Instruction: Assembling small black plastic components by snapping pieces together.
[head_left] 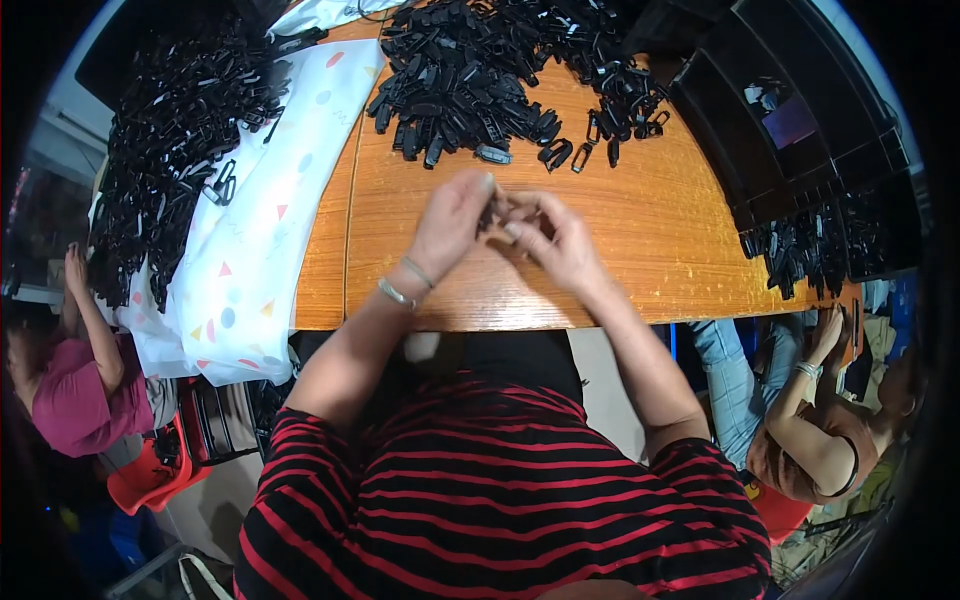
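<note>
Over the near middle of the wooden table, my two hands meet around a small dark plastic piece (487, 217), mostly covered by fingers. My left hand (452, 222) is closed on it, with bracelets at the wrist. Curled in from the other side, my right hand (562, 243) has its fingertips on the same piece, slightly blurred. Just beyond my hands lie loose black oblong frames (581, 157) and a piece with a greyish face (493, 155). Behind these rises a large heap of similar black plastic parts (460, 85).
Another black heap (185, 140) covers the left side, beside a white patterned sheet (262, 230) draped over the table (640, 270). At right stands a dark box-like unit (800, 120) with black parts (795, 255) near it. One person (85, 390) sits at left, another (815, 440) at right.
</note>
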